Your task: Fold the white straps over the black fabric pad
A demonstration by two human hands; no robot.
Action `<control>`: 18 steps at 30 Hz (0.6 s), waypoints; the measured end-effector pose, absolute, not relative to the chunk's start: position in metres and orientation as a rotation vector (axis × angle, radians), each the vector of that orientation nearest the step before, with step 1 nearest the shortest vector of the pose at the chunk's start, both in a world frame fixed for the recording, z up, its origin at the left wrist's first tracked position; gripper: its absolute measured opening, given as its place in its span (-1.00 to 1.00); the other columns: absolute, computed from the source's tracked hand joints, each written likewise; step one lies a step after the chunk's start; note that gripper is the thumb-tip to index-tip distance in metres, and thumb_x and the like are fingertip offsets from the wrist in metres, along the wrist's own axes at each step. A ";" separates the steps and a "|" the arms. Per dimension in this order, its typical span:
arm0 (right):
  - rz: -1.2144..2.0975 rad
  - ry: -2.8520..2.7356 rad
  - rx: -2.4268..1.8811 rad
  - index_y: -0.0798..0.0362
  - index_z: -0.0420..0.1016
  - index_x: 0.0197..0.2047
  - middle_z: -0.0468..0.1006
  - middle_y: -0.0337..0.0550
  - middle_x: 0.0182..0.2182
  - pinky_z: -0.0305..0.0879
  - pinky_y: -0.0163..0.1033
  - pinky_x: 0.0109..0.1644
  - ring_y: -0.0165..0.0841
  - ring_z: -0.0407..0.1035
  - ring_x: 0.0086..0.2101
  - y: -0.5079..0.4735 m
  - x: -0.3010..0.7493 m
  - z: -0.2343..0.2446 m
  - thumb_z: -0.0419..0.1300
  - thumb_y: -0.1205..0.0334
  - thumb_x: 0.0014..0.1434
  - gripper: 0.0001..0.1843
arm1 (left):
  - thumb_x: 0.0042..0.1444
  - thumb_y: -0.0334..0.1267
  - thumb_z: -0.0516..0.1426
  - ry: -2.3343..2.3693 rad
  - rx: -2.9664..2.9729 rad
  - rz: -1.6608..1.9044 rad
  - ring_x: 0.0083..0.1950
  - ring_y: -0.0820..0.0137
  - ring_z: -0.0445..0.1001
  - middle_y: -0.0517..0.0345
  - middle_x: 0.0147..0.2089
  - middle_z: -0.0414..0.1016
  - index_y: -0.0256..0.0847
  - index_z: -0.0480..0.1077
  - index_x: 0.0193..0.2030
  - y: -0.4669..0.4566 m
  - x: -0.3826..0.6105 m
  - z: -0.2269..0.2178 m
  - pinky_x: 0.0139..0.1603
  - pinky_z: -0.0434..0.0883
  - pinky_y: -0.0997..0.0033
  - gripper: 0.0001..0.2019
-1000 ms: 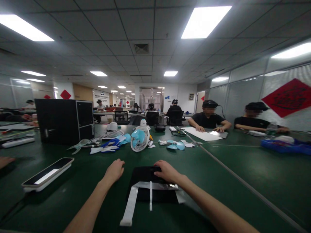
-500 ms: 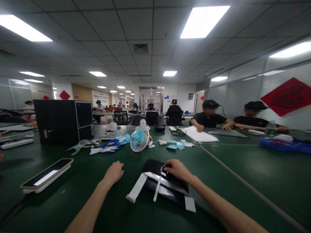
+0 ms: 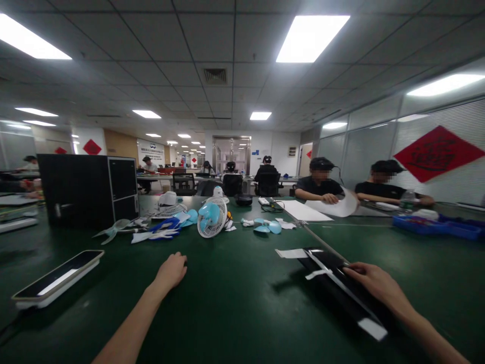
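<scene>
My right hand (image 3: 373, 283) grips the edge of a flat, glossy black pouch-like piece (image 3: 333, 293) with white strips, holding it tilted at the right. One white strip (image 3: 291, 254) sticks out at its far left corner, another white flap (image 3: 373, 327) at its near end. My left hand (image 3: 171, 269) rests on the green table (image 3: 227, 313) with curled fingers. A small dark patch shows by its fingertips; whatever they may hold is hidden. Beyond the hands stands a white fan with light-blue blades (image 3: 210, 216).
A phone (image 3: 60, 275) lies on a white block at left, with a black computer case (image 3: 83, 189) behind it. Blue-white gloves (image 3: 161, 230), loose blue blades (image 3: 267, 226) and blue trays (image 3: 420, 225) lie farther back. A co-worker (image 3: 322, 187) handles white sheets across the table.
The black piece has moved right with my right hand, from in front of me to the right side, and has turned. My left hand has hardly moved. The co-worker has lifted a white sheet.
</scene>
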State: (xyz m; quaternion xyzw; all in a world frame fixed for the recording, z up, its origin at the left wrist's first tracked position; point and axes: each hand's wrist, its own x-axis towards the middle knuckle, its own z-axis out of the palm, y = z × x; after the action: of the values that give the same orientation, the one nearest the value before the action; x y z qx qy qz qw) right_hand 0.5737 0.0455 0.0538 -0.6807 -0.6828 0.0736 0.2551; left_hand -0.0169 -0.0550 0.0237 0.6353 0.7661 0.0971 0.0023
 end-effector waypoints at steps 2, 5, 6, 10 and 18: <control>0.197 -1.826 -1.872 0.05 0.63 -0.20 0.63 0.08 -0.17 0.40 -0.04 -0.22 0.02 0.50 -0.20 0.042 0.587 0.050 0.06 -0.18 0.00 -0.45 | 0.13 -0.27 0.04 2.400 1.995 0.306 0.04 0.23 0.40 -0.05 0.05 0.41 -0.20 0.44 -0.04 -0.053 -0.018 0.022 -0.04 0.38 0.32 -0.72; 0.171 -1.797 -1.906 0.03 0.63 -0.24 0.64 0.07 -0.20 0.41 -0.02 -0.25 0.03 0.51 -0.22 0.039 0.594 0.044 0.06 -0.18 -0.01 -0.46 | 0.13 -0.27 0.04 2.401 1.993 0.303 0.04 0.23 0.40 -0.05 0.06 0.41 -0.20 0.44 -0.04 -0.051 -0.021 0.020 -0.03 0.38 0.32 -0.72; 0.155 -1.787 -1.923 0.02 0.63 -0.24 0.64 0.06 -0.20 0.42 -0.01 -0.26 0.02 0.51 -0.23 0.038 0.594 0.043 0.05 -0.18 -0.01 -0.47 | 0.13 -0.26 0.05 2.401 1.989 0.302 0.05 0.22 0.40 -0.05 0.07 0.40 -0.20 0.44 -0.04 -0.051 -0.021 0.019 -0.04 0.38 0.31 -0.72; 0.094 -1.779 -1.970 0.01 0.62 -0.23 0.64 0.05 -0.20 0.41 0.00 -0.27 0.03 0.51 -0.23 0.036 0.592 0.041 0.03 -0.20 0.01 -0.46 | 0.14 -0.24 0.05 2.397 1.975 0.303 0.05 0.22 0.40 -0.04 0.09 0.39 -0.18 0.42 0.01 -0.053 -0.020 0.021 -0.06 0.40 0.32 -0.69; 0.063 -1.781 -1.940 0.05 0.62 -0.27 0.63 0.10 -0.30 0.40 0.02 -0.30 0.04 0.51 -0.31 0.042 0.597 0.034 0.07 -0.21 -0.02 -0.45 | 0.14 -0.24 0.05 2.382 1.963 0.299 0.07 0.22 0.39 -0.05 0.10 0.38 -0.20 0.42 0.02 -0.057 -0.016 0.027 -0.05 0.41 0.32 -0.68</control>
State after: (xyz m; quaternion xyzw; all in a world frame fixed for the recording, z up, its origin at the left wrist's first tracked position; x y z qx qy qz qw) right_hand 0.5975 0.0419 0.0342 -0.7129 -0.6545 0.0231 0.2508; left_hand -0.0162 -0.0567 0.0269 0.6330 0.7678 0.0964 0.0203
